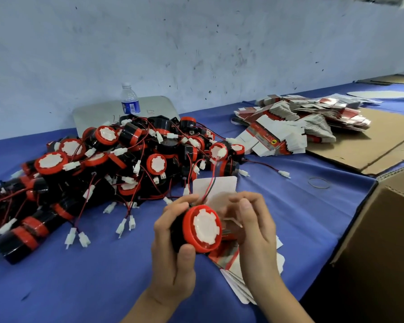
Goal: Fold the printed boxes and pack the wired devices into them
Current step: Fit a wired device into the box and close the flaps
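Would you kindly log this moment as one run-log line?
left hand: holds wired device | right hand: holds printed box | stage: packing, device not yet boxed

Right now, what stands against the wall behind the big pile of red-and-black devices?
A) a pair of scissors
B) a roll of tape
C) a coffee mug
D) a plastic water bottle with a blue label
D: a clear water bottle with a blue label stands upright behind the pile of devices.

The left hand [173, 241] grips a red-capped wired device [202, 228]; the right hand [254, 227] holds a printed box [229, 255].
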The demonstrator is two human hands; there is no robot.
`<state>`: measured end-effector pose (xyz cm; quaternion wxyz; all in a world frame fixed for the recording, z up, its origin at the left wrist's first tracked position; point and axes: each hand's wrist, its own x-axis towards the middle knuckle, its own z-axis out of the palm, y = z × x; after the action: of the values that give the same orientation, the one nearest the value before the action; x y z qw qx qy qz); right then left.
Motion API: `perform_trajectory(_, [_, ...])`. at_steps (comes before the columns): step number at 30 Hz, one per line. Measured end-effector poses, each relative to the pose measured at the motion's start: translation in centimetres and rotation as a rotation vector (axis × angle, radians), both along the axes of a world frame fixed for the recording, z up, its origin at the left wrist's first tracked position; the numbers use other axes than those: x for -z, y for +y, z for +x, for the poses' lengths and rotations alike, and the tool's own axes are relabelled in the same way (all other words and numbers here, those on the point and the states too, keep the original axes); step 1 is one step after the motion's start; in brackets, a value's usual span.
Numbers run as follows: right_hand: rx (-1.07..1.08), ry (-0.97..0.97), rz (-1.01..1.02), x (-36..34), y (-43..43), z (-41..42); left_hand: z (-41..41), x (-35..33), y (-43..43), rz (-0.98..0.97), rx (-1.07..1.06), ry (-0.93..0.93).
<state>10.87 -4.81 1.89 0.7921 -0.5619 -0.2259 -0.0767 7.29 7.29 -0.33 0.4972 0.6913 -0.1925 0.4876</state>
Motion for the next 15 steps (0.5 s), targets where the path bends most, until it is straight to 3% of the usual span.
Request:
perform_trajectory(3, [-0.184,0.124,-0.019,0.05,0.11,0.53,0.02,0.05,-0.26,-0.009,0.005,0.046])
perform_trajectory(6, [-0.27,0.106,0.094,0.05,0.08,0.75,-0.22,0.12,-0.71,-0.107,0.047,0.088])
perform_trajectory(9, [-0.168,0.071,0.103,-0.43,-0.24,0.86,-0.41,-0.04,-0.81,-0.237,0.051,0.176])
perform_trajectory(12, [0.048,-0.102,-0.159,-0.29,-0.22,0.63,-0.4,-0.57,-0.89,-0.349,0.117,0.245])
perform_trajectory(15, [0.139,-0.094,-0.206,0.31,0.23,0.11,-0.4,-0.75,-0.9,-0.259,0.131,0.229])
